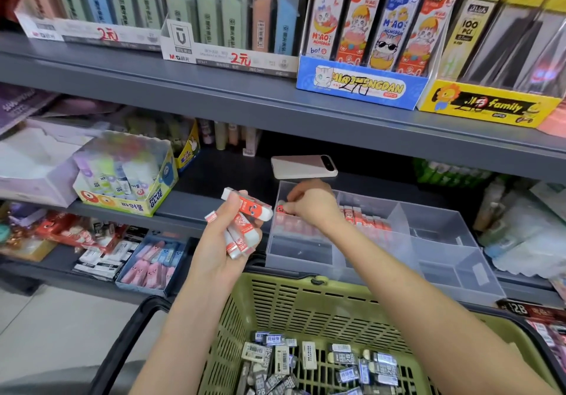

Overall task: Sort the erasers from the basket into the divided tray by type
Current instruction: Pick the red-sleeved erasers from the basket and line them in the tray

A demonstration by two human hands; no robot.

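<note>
Right hand (pixel 312 208): knuckles up, fingers curled down, fingertips pinching one small red-and-white eraser (pixel 279 209) on its nine o'clock side.
Pinched eraser: sits at the left wall of the tray's back-left compartment; whether it touches the wall cannot be told.
Left hand (pixel 220 241): at nine o'clock from the right hand, palm up, fingers wrapped around a bundle of red-and-white erasers (pixel 245 226), one lying loose across the top.
Divided tray (pixel 444 241): clear plastic, on the shelf ledge under the right hand; a row of matching erasers (pixel 364 217) runs toward three o'clock along the back compartments.
Basket (pixel 275 303): green, slatted, at six o'clock below both forearms, with grey 2B erasers (pixel 346 361) in its bottom.
Step in hand: likely setting the pinched eraser into the red-and-white row.
Doing it well: lower it upright against the row's end and let go only once it stands, so its neighbours do not topple. Keep the left hand level; the top eraser looks ready to slide off.
Edges: the tray's left wall is right at the fingertips. A phone (pixel 303 166) lies just behind the tray at twelve o'clock. The basket rim sits close under the tray's front.
Open room: a gap between the two hands, and front compartments at five o'clock showing bare floor.
</note>
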